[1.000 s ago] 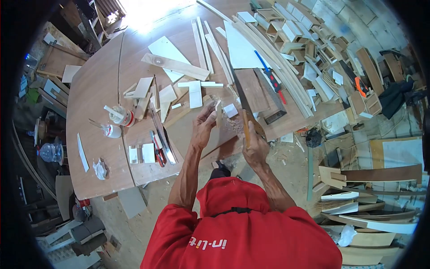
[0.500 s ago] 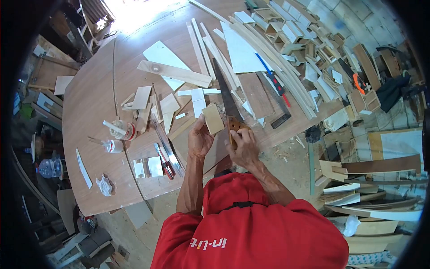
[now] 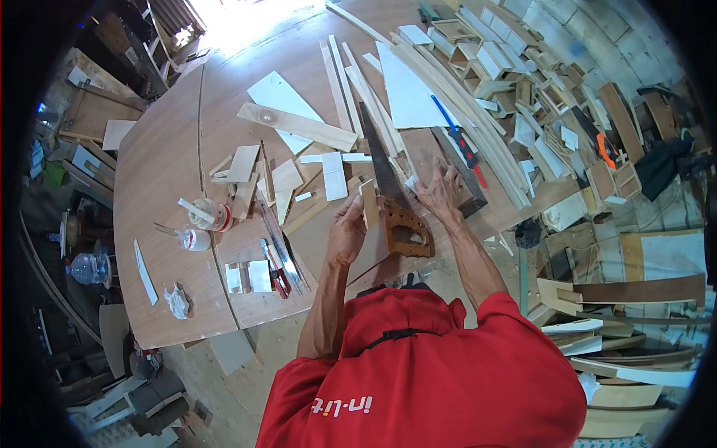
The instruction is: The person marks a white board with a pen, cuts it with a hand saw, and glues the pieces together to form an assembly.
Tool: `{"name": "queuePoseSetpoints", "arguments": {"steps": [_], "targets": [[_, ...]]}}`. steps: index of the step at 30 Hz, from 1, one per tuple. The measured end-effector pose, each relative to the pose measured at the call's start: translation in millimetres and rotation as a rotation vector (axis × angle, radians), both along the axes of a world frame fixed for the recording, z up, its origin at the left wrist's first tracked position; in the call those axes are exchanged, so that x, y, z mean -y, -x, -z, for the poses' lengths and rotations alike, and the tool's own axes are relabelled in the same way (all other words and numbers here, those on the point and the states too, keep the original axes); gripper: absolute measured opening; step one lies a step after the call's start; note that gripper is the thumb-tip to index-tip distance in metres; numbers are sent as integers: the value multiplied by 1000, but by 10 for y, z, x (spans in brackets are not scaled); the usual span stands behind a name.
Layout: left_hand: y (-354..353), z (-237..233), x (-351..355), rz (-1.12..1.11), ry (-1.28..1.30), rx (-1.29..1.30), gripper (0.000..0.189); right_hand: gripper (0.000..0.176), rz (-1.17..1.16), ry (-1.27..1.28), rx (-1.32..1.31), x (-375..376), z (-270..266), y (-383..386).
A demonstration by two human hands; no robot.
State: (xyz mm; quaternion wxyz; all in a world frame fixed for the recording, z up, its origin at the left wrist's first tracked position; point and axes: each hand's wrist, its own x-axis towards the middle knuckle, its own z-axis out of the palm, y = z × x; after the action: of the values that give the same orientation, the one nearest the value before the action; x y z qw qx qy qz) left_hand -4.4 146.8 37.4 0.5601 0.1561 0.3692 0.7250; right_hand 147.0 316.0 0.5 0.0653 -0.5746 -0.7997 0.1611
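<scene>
My left hand point(image 3: 346, 231) is closed on a small wooden block point(image 3: 370, 204), held upright with its narrow edge toward me, just left of the saw. A handsaw point(image 3: 408, 233) lies on the table between my hands, its wooden handle near the front edge and its dark blade pointing away. My right hand point(image 3: 439, 193) is off the saw, reaching palm down over the table to the right of the blade. Its fingers are spread, with the thumb side right at a small white offcut point(image 3: 411, 183). Beside that hand lies a dark metal square point(image 3: 472, 200).
A blue and red tool point(image 3: 464, 149) lies among long wooden strips point(image 3: 497, 142) on the right. Left are a steel ruler point(image 3: 281, 243), a red cutter point(image 3: 279, 282), glue containers point(image 3: 213, 215) and wood offcuts point(image 3: 243, 163). Small wooden boxes point(image 3: 493, 60) are piled at the far right.
My right hand has let go of the saw handle and moved right to the white offcut. The block in my left hand has turned from its broad face to its edge.
</scene>
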Motion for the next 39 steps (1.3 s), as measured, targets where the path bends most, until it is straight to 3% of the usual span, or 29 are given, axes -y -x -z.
{"name": "queuePoseSetpoints", "arguments": {"steps": [2,3,4,5,7,11,12,14,16,18,20,22,23,26,28,30,36,39], "targets": [[-7,-55,-83,-21,11,-58,39,74,12,-8,-82,51,-246,-39],[-23,-115,-102,-31,169,-276,35,74,12,-2,-80,109,-363,-70],[-51,-153,-135,-34,326,-493,33,65,17,307,-473,186,-491,-102],[-71,-123,-213,-28,322,-492,33,57,21,607,-870,240,-592,-117],[-115,-45,-376,-146,14,-951,31,51,29,614,-1018,440,-699,-50],[-183,-191,-565,-146,64,-1017,32,41,107,514,-1440,760,-710,83],[-194,-200,-599,-145,60,-1017,32,41,107,511,-1441,686,-681,47],[-243,-199,-624,-148,34,-1229,30,44,209,937,-1469,536,-671,-52],[-177,-229,-740,-150,13,-1173,29,44,228,920,-1433,535,-733,-27],[-64,-214,-737,-84,65,-1195,29,35,100,542,-1372,715,-796,-39],[-137,-268,-714,-48,73,-1169,29,31,172,571,-1425,641,-818,-25],[-257,-255,-625,-54,-81,-1164,27,38,130,682,-1052,345,-879,-132],[-269,-331,-581,44,-132,-1210,26,37,145,722,-964,174,-869,-185],[-245,-418,-538,57,18,-1072,27,38,137,673,-1070,136,-955,-276],[-156,-299,-590,8,62,-1171,31,44,112,668,-986,238,-1022,-381],[-108,-250,-622,-88,-55,-1448,29,51,-222,490,-905,370,-1018,-424],[-239,-312,-655,-120,-121,-1557,30,51,-166,588,-862,342,-1119,-391],[-144,-171,-686,-115,-13,-1367,27,55,-185,448,-995,431,-1015,-362]]}}
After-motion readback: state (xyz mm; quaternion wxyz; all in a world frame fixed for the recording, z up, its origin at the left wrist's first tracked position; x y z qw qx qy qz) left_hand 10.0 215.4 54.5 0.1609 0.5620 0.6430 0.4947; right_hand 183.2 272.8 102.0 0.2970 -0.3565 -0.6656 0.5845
